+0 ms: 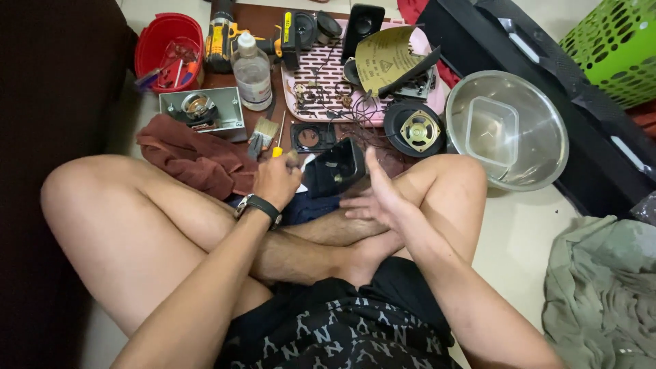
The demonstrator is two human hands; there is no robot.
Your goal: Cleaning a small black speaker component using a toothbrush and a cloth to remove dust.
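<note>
A small black speaker housing (335, 167) is being kept just above the crossed legs at the middle of the view, between the two hands. The left hand (277, 181), wearing a black wrist strap, is being held closed around something at nine o'clock from the housing; a yellow-handled screwdriver (279, 142) is standing just above its knuckles, though whether it is being gripped cannot be told. The right hand (376, 195) is being held open, fingers spread, touching the housing's lower right side at four o'clock.

At twelve o'clock a black frame plate (309, 137) is lying, with a paintbrush (262, 135) beside it at eleven. A dark red cloth (195, 157) is being draped at nine o'clock, under a grey metal box (205, 109). A round speaker driver (418, 130) is lying at two o'clock, tangled wires running to it. Further out, a clear bottle (253, 72), a yellow drill (229, 37) and a red tub (167, 48) are being kept at eleven, a pink slotted tray (328, 75) at twelve, and a steel bowl (509, 130) holding a clear plastic box at three, on the floor
</note>
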